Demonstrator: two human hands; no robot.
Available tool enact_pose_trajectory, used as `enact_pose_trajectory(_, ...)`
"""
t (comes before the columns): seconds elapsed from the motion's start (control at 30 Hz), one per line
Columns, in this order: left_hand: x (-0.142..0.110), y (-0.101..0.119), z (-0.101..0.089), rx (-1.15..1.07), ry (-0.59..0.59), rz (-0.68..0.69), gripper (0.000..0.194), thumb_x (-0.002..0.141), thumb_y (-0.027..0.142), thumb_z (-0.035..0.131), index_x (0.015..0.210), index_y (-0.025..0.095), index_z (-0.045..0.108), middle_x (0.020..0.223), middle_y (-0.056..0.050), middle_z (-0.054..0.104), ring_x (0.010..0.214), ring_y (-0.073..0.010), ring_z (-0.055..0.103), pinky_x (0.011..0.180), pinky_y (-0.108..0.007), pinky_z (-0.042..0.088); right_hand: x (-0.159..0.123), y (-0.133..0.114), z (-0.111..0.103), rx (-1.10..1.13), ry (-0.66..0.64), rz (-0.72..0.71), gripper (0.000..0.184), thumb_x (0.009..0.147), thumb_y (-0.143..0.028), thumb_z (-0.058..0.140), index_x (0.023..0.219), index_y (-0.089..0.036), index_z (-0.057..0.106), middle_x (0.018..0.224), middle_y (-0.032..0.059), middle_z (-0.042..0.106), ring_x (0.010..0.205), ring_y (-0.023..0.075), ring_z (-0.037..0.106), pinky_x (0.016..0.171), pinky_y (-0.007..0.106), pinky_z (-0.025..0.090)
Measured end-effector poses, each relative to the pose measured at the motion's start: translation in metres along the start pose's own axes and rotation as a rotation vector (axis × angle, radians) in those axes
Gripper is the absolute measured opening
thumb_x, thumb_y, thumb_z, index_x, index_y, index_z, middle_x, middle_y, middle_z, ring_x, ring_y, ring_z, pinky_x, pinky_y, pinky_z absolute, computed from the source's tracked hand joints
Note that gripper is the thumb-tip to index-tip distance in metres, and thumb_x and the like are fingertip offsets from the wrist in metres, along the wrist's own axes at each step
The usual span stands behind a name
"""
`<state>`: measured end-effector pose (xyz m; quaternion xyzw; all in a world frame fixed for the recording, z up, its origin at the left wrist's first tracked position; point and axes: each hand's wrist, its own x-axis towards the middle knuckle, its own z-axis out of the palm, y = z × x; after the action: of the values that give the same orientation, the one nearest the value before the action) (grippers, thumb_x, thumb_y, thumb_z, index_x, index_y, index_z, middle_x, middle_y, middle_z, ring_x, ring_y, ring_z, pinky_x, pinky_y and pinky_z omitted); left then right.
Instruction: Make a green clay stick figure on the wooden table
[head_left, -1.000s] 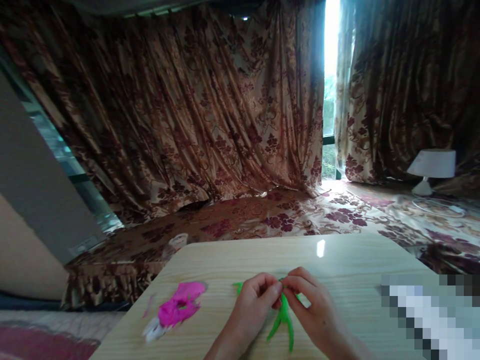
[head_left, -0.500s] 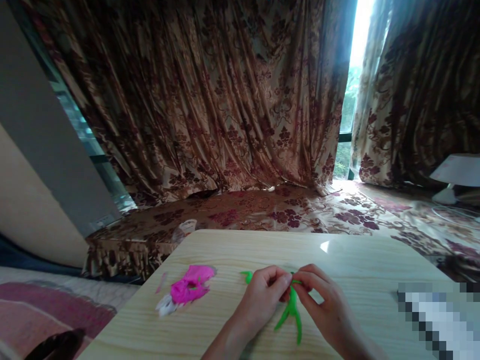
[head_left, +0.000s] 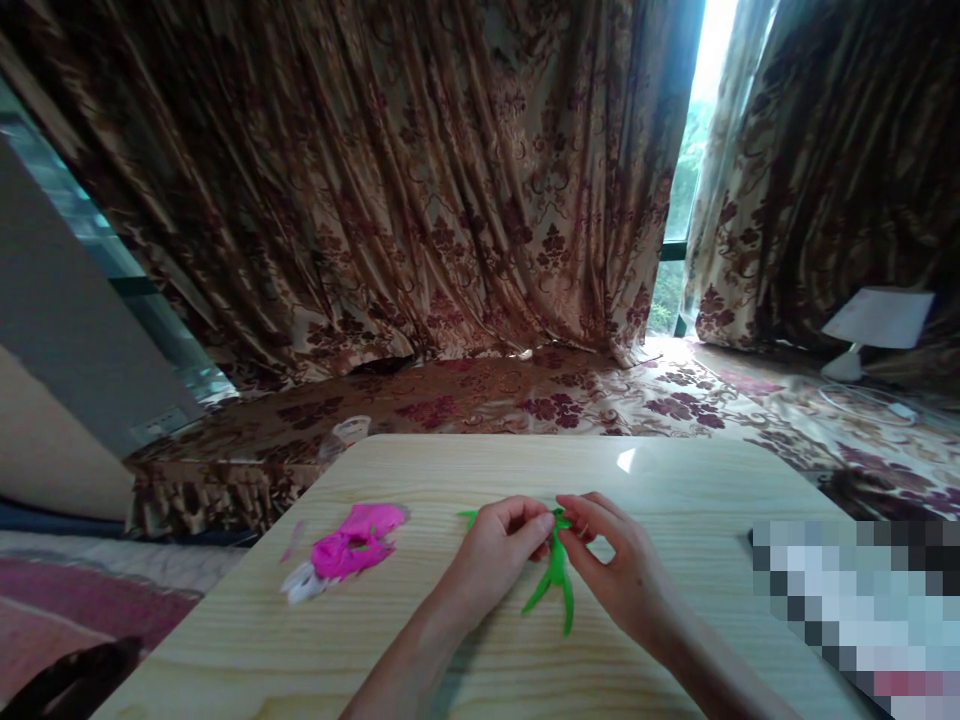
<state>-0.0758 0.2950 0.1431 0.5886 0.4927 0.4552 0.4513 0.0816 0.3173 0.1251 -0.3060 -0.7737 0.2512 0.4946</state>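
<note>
A soft green figure (head_left: 556, 570), perhaps of modelling clay, hangs down from my fingertips with two thin legs spread apart. My left hand (head_left: 501, 545) pinches its upper part between thumb and fingers. On the other side, my right hand (head_left: 619, 555) has its thumb and forefinger around the top of the figure, slightly parted there. The fingertips cover some of the upper part. Just left of my left hand, a small green bit (head_left: 468, 517) shows on the table, partly hidden behind the hand.
On the left of the pale wooden table (head_left: 420, 470) lies a torn pink clay-like lump (head_left: 352, 545), with a crumpled white piece (head_left: 304, 582) against it. A pixelated object (head_left: 847, 600) lies at the right. A white lamp (head_left: 877, 320) stands beyond, near the curtains.
The whole view has shifted, so the table and hands appear higher and further left. My right thumb and forefinger have parted a little at the figure's top; the left hand keeps its pinch.
</note>
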Motion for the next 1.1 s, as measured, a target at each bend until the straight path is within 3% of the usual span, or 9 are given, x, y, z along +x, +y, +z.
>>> enact_pose_trajectory(0.13, 0.0, 0.0012, 0.0013, -0.021, -0.008, -0.013, 0.02, 0.077, 0.032, 0.052, 0.078, 0.013, 0.059, 0.065, -0.001, 0.054, 0.062, -0.0107, 0.048, 0.059, -0.023, 0.036, 0.0009, -0.004, -0.0019, 0.001, -0.035, 0.011, 0.015, 0.081, -0.015, 0.052, 0.092, -0.019, 0.062, 0.083, 0.0035, 0.058, 0.071, 0.0129, 0.055, 0.063, 0.025, 0.046)
enact_pose_trajectory(0.4, 0.0, 0.0056, 0.001, -0.063, -0.017, -0.037, 0.021, 0.077, 0.032, 0.053, 0.083, 0.013, 0.06, 0.066, -0.001, 0.054, 0.062, -0.0108, 0.048, 0.059, -0.023, 0.037, 0.0015, -0.0025, -0.0051, -0.013, 0.008, 0.002, 0.014, 0.082, -0.013, 0.05, 0.087, -0.019, 0.062, 0.079, 0.0022, 0.056, 0.069, 0.0123, 0.053, 0.063, 0.025, 0.045)
enact_pose_trajectory(0.53, -0.0011, 0.0076, 0.0016, -0.045, -0.065, -0.04, 0.033, 0.082, 0.039, 0.044, 0.069, 0.012, 0.059, 0.064, -0.003, 0.055, 0.06, -0.0111, 0.048, 0.058, -0.023, 0.036, 0.0007, -0.0013, -0.0041, -0.013, 0.008, -0.01, 0.013, 0.082, -0.013, 0.051, 0.086, -0.019, 0.062, 0.08, 0.0024, 0.056, 0.071, 0.0125, 0.053, 0.064, 0.025, 0.045)
enact_pose_trajectory(0.63, -0.0009, 0.0056, 0.0019, -0.009, -0.062, -0.014, 0.03, 0.08, 0.037, 0.048, 0.066, 0.013, 0.058, 0.061, -0.001, 0.054, 0.058, -0.0104, 0.046, 0.057, -0.023, 0.035, 0.0014, -0.0003, -0.0033, -0.011, 0.019, -0.014, 0.012, 0.081, -0.013, 0.052, 0.085, -0.018, 0.062, 0.079, 0.0025, 0.056, 0.071, 0.0126, 0.054, 0.064, 0.025, 0.045)
enact_pose_trajectory(0.83, 0.0011, 0.0022, 0.0003, -0.051, 0.018, -0.01, 0.018, 0.074, 0.03, 0.055, 0.073, 0.013, 0.059, 0.061, 0.001, 0.053, 0.058, -0.0094, 0.045, 0.057, -0.022, 0.035, 0.0032, -0.0017, -0.0058, -0.001, 0.009, -0.015, 0.016, 0.083, -0.017, 0.05, 0.09, -0.02, 0.064, 0.08, 0.0035, 0.057, 0.07, 0.0134, 0.055, 0.063, 0.026, 0.046)
enact_pose_trajectory(1.0, 0.0012, 0.0034, -0.001, -0.03, 0.038, -0.024, 0.023, 0.078, 0.033, 0.05, 0.068, 0.014, 0.057, 0.059, 0.0, 0.053, 0.057, -0.0099, 0.047, 0.058, -0.022, 0.036, 0.001, 0.0002, -0.0037, 0.049, 0.045, 0.009, 0.034, 0.083, -0.02, 0.05, 0.117, -0.021, 0.051, 0.084, 0.0033, 0.058, 0.071, 0.0143, 0.056, 0.067, 0.029, 0.049)
enact_pose_trajectory(1.1, 0.0004, 0.004, -0.0013, -0.036, 0.029, -0.014, 0.025, 0.08, 0.034, 0.047, 0.069, 0.013, 0.057, 0.06, 0.0, 0.054, 0.058, -0.0105, 0.048, 0.058, -0.023, 0.036, 0.0009, 0.0014, -0.0019, 0.066, 0.044, 0.006, 0.031, 0.08, -0.019, 0.053, 0.111, -0.021, 0.053, 0.082, 0.0022, 0.056, 0.068, 0.0132, 0.056, 0.064, 0.028, 0.049)
